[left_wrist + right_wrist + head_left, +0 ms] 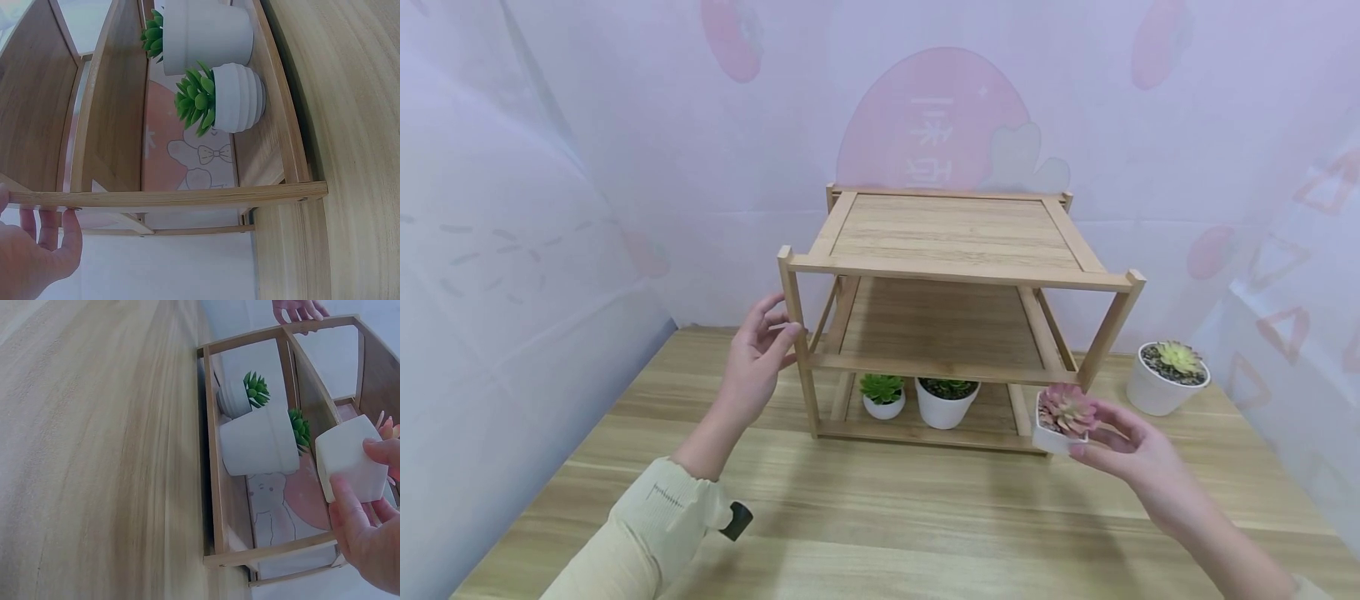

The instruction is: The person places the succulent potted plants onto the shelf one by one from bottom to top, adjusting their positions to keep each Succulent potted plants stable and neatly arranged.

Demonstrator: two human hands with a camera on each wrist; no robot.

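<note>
I see my right hand (1123,446) pinching a pink succulent pot (1060,417) upright just right of the bamboo shelf's (955,275) front-right post, while my left hand (760,354), fingers relaxed, steadies its front-left post.

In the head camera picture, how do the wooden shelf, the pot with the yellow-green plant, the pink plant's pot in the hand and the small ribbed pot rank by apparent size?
1. wooden shelf, by far the largest.
2. yellow-green plant's pot.
3. and 4. pink plant's square pot, held by the right hand, and small ribbed pot look alike; the square one is nearer the camera, so I won't rank them.

Soft even brightness, faint shadows, wide-angle edge distortion.
</note>
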